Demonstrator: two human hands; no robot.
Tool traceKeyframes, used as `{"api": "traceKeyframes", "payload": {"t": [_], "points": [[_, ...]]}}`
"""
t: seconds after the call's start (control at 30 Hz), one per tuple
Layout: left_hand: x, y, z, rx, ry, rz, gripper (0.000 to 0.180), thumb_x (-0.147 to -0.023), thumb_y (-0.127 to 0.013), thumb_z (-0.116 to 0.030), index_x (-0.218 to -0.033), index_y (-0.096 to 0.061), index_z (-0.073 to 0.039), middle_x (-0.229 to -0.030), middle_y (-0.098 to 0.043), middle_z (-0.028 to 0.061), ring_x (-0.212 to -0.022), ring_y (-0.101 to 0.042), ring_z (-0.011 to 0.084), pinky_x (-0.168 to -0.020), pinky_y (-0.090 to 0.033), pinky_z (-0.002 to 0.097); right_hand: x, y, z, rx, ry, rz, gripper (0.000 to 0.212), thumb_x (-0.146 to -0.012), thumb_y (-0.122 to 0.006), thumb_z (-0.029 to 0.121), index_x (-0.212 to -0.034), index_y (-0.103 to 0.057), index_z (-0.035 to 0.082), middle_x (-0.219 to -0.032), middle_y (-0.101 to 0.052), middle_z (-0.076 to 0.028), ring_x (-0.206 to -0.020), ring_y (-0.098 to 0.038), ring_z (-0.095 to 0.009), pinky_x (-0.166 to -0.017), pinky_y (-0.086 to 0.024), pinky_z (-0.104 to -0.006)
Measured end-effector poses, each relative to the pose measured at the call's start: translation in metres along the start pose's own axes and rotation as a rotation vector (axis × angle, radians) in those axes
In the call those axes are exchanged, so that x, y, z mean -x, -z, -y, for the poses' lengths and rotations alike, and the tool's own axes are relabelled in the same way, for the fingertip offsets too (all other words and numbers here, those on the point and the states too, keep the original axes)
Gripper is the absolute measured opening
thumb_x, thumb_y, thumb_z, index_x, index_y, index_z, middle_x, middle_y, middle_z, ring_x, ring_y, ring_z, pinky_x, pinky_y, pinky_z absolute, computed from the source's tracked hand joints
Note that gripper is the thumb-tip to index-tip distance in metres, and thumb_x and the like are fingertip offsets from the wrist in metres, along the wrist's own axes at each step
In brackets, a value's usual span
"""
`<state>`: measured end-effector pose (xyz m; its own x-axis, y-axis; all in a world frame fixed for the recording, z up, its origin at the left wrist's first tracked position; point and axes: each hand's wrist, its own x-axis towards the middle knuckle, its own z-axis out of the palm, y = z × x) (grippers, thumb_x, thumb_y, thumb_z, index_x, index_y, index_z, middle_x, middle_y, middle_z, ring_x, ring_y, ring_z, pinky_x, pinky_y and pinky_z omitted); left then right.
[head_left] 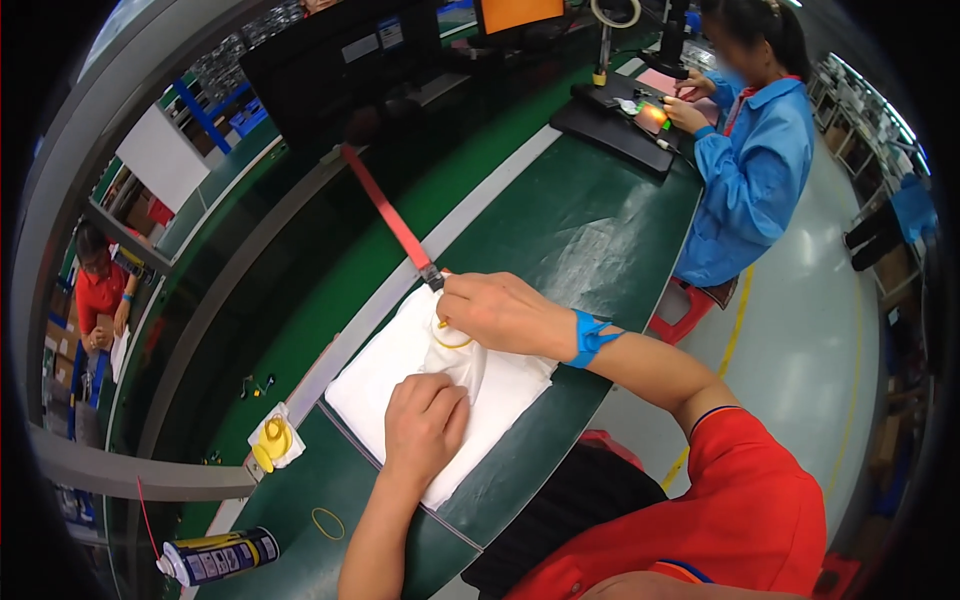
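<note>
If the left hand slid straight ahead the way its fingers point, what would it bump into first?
Probably the right hand: the left hand lies on the white cloth, fingers pointing up-right toward it, over a bunched fold. Depth is hard to judge.

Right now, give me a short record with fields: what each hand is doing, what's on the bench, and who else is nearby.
left hand: closed, pressing down on a white cloth
right hand: pinching a thin yellow ring above the cloth; blue wrist strap
work surface: green bench
near the right hand: red strip slanting up and away
lower left of bench: spray can lying on its side, loose yellow ring, small packet of yellow rings
nearby: person in blue coat at the far end; person in red at left
</note>
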<state>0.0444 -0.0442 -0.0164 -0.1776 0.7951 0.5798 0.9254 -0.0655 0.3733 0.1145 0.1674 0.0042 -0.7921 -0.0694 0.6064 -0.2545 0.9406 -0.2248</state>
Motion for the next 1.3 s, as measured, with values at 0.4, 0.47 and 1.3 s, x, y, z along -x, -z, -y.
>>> {"api": "traceKeyframes", "payload": {"t": [0.4, 0.47, 1.3], "points": [[-0.001, -0.002, -0.003, -0.032, 0.004, 0.008, 0.013, -0.075, -0.076, -0.003, -0.087, -0.071, -0.005, -0.094, -0.066, 0.0075, -0.086, -0.063, 0.0278, -0.075, -0.05, 0.0387, 0.003, -0.005, 0.002, 0.052, -0.027, -0.059, 0.006, -0.083, -0.067, 0.008, -0.087, -0.064, 0.004, -0.086, -0.063, -0.01, -0.083, -0.066, -0.029, -0.068, -0.056, -0.0384], [0.0, -0.002, -0.002, -0.023, 0.015, -0.004, 0.015, -0.074, -0.076, -0.001, -0.087, -0.071, -0.004, -0.093, -0.068, 0.0094, -0.085, -0.063, 0.0289, -0.075, -0.05, 0.0391, 0.005, -0.001, 0.005, -0.045, 0.019, -0.031, 0.007, -0.083, -0.068, 0.008, -0.087, -0.064, 0.004, -0.086, -0.062, -0.01, -0.083, -0.066, -0.029, -0.067, -0.055, -0.0387], [0.006, 0.004, 0.001, -0.023, 0.135, -0.168, 0.025, -0.082, -0.07, -0.002, -0.106, -0.064, -0.005, -0.105, -0.063, 0.0127, -0.091, -0.063, 0.0335, -0.079, -0.051, 0.0417, 0.062, 0.038, 0.072, -0.103, -0.109, 0.177, 0.007, -0.081, -0.071, 0.003, -0.087, -0.067, 0.004, -0.086, -0.062, -0.009, -0.08, -0.065, -0.03, -0.069, -0.054, -0.0391]]}}
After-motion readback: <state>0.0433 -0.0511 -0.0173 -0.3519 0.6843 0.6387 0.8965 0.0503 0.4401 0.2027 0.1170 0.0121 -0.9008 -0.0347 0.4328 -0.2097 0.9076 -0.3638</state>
